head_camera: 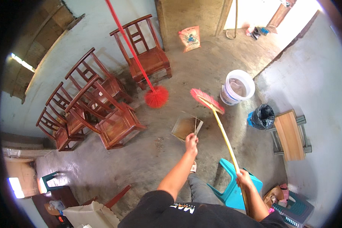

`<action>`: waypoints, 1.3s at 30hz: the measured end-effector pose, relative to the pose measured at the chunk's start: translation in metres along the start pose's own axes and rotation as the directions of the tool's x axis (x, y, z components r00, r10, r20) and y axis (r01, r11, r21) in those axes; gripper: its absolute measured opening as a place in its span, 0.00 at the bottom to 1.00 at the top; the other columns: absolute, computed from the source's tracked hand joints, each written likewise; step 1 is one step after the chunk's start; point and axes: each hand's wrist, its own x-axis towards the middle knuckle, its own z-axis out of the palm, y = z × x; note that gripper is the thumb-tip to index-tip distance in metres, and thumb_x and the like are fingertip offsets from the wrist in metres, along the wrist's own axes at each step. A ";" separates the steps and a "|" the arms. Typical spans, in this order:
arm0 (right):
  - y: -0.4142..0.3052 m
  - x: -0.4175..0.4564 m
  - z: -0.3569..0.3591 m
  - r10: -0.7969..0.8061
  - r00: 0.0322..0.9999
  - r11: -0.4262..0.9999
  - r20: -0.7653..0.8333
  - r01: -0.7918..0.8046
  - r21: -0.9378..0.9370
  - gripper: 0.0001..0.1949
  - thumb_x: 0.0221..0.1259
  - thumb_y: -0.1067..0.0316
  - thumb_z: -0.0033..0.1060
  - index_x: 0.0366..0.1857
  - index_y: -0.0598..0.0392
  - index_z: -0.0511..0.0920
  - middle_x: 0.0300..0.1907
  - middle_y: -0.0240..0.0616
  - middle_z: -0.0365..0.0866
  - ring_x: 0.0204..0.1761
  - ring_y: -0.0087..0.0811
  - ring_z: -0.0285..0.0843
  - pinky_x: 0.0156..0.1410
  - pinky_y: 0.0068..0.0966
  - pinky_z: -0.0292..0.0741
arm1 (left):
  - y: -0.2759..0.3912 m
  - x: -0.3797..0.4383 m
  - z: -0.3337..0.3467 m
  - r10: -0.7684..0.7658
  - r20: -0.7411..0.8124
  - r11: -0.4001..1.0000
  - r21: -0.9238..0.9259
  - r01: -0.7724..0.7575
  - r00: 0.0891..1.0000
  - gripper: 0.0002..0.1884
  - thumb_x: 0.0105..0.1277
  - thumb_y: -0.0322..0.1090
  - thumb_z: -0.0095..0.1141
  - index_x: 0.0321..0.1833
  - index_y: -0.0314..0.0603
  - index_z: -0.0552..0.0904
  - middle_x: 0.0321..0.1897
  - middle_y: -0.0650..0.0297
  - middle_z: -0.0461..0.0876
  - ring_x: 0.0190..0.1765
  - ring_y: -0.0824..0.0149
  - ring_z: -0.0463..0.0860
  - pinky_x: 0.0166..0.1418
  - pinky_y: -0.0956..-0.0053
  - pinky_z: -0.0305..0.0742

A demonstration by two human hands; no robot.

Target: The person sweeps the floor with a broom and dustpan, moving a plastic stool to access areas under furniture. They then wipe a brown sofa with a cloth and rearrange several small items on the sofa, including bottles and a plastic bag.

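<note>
My left hand [191,144] is closed around the thin handle of a dustpan [183,127], which is low over the concrete floor. Whether the pan touches the floor, I cannot tell. In my right hand [244,179] is the yellow stick of a broom [224,134]. Its red-bristled head [206,100] points away from me, between the dustpan and a white bucket [237,87] of murky water. Dark bits of dirt [159,144] lie on the floor left of the dustpan. Beside my right forearm a turquoise plastic stool [239,188] lies tipped over.
Several wooden chairs [116,125] stand along the left wall. A red round brush [156,97] on a long pole is near them. To the right are a bin with a black bag [262,116] and a wooden-topped stool [289,135]. A printed bag [190,38] stands by the door.
</note>
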 end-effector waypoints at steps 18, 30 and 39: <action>-0.075 0.168 0.210 -0.383 0.922 0.576 0.053 0.283 -0.767 0.19 0.59 0.66 0.35 0.56 0.43 0.63 0.24 0.48 0.75 0.20 0.42 0.77 0.21 0.34 0.72 | 0.148 -0.260 -0.223 -0.059 -0.127 0.944 0.315 0.096 0.990 0.17 0.64 0.44 0.47 0.40 0.34 0.75 0.33 0.61 0.79 0.37 0.73 0.76 0.36 0.78 0.66; 0.051 -0.110 0.195 -0.011 0.977 0.867 0.215 0.117 -0.484 0.23 0.63 0.67 0.39 0.62 0.38 0.56 0.13 0.29 0.61 0.11 0.21 0.58 0.13 0.19 0.60 | 0.190 -0.305 -0.347 0.056 -0.266 0.852 0.515 0.093 0.962 0.14 0.61 0.43 0.50 0.32 0.38 0.70 0.21 0.65 0.75 0.20 0.76 0.67 0.26 0.82 0.63; 0.015 0.000 0.169 -0.141 0.990 0.971 -0.022 0.133 -0.200 0.17 0.59 0.72 0.35 0.52 0.43 0.66 0.11 0.30 0.60 0.07 0.22 0.58 0.07 0.23 0.57 | 0.214 -0.328 -0.393 0.157 -0.492 0.789 0.584 0.190 0.856 0.14 0.62 0.43 0.49 0.27 0.41 0.69 0.16 0.65 0.72 0.16 0.77 0.62 0.21 0.81 0.57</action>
